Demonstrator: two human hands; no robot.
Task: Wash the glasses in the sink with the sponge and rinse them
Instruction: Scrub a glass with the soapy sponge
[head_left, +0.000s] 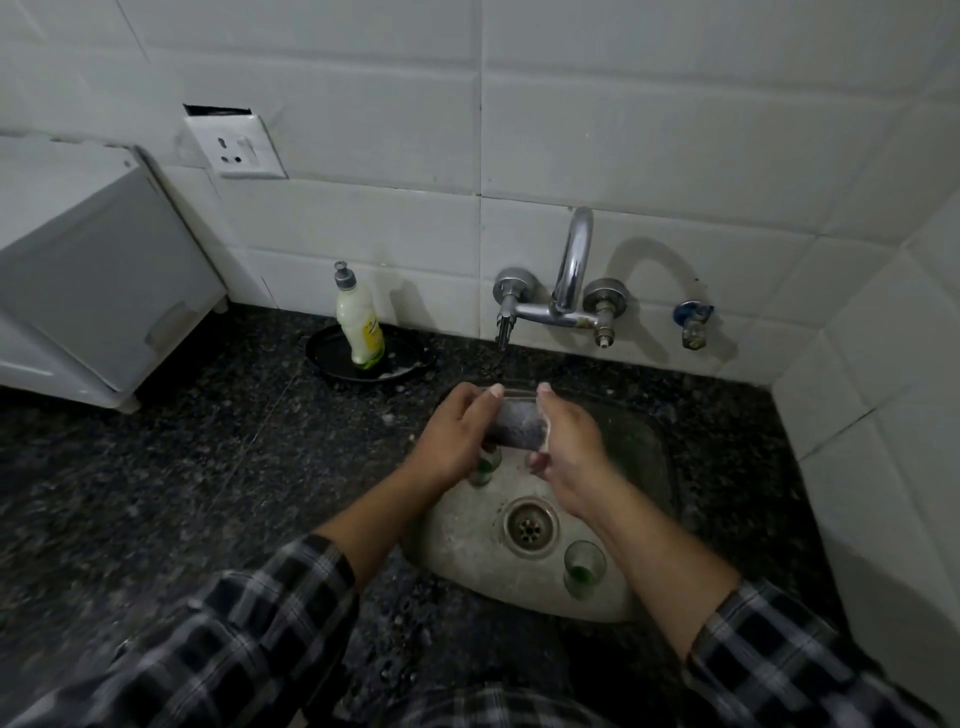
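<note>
Clear glass (517, 427) sideways, left hand (457, 436) and right hand (569, 449) curled round its ends, 12 o'clock of drain (530, 527).

Greys, black speckle, spots of green

In the grip, clear greyish drinking glass (514, 428); nearer than the grip, small clear glass with green-tinted base (584, 569) in dull grey steel sink (467, 525); all around, black granite counter (208, 441) flecked white; far left of the grip, pale yellow soap bottle (358, 322), grey-capped, on black round dish (327, 356); black-and-grey checked sleeves (260, 623).

Held glass (514, 428) is blurred; left hand (454, 439) half-covers second glass (485, 467).
</note>
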